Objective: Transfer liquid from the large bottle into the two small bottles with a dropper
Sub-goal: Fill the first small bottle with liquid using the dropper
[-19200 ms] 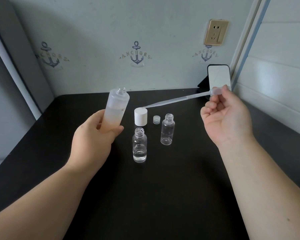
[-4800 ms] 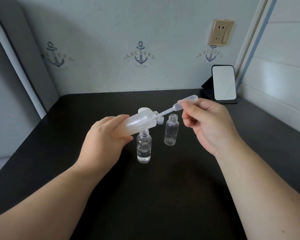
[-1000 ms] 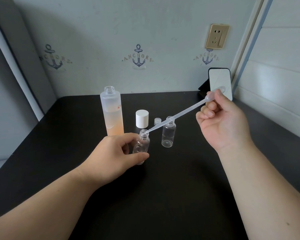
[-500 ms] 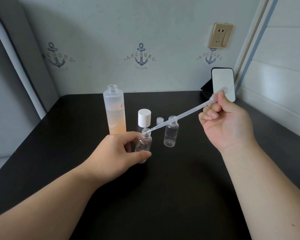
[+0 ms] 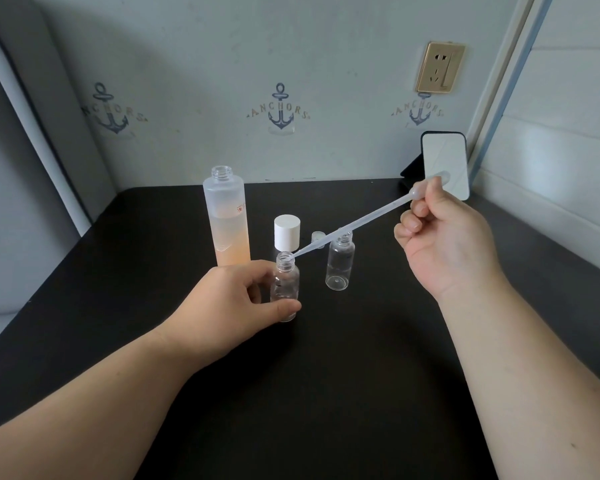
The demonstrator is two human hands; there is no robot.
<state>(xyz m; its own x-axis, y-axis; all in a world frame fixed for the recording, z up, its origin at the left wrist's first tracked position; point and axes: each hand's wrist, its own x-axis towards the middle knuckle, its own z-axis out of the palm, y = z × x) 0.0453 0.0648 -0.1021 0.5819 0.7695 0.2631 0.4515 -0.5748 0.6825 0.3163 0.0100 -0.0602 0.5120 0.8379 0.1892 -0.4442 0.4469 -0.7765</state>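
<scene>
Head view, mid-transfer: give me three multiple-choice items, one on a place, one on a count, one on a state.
1. Where is the dropper tip?
A. in the large bottle
B. at the mouth of the small bottle that the left hand grips
C. lying on the table

2. How many bottles stand uncapped?
A. one
B. two
C. three

3. The large bottle is
A. upright, partly full
B. lying down
C. capped

B: tip meets that mouth. C: all three necks are open. A: it stands upright, with liquid in its lower part.
</scene>
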